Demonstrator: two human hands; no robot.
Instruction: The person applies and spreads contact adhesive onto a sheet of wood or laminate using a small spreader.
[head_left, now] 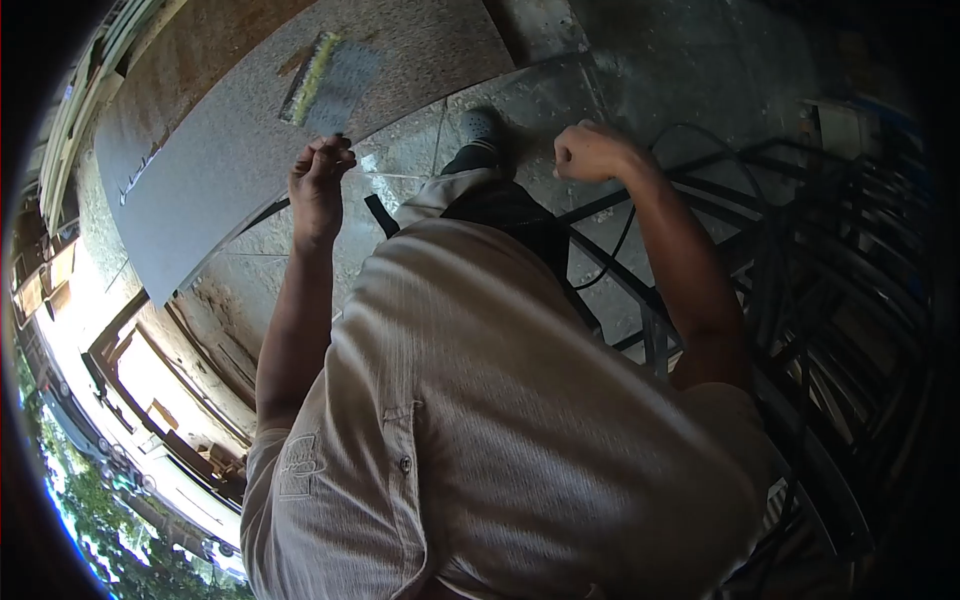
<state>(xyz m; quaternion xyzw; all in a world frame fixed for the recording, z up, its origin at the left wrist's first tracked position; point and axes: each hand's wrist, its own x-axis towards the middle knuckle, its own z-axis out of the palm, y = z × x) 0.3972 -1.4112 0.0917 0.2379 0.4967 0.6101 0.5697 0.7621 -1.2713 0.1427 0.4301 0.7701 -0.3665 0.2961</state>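
My left hand (320, 182) is raised over the edge of a broad grey speckled sheet (225, 165), with its fingers curled and pinched together. Just past the fingertips a blurred bluish-grey rectangle (347, 88) with a yellow-green strip along one side overlaps the sheet. I cannot tell whether the fingers hold it. Off to the other side, my right hand (592, 153) is closed in a loose fist, with nothing showing in it. It hangs above the floor, near a thin black cable (628, 235) and dark metal frames (715, 200).
Dark metal bars (850, 270) crowd the right side, with the cable looping among them. My shoe (480, 127) stands on the worn grey floor (400, 165) between sheet and frames. Long strips (75, 120) are stacked at the far left, above a bright opening to outdoors.
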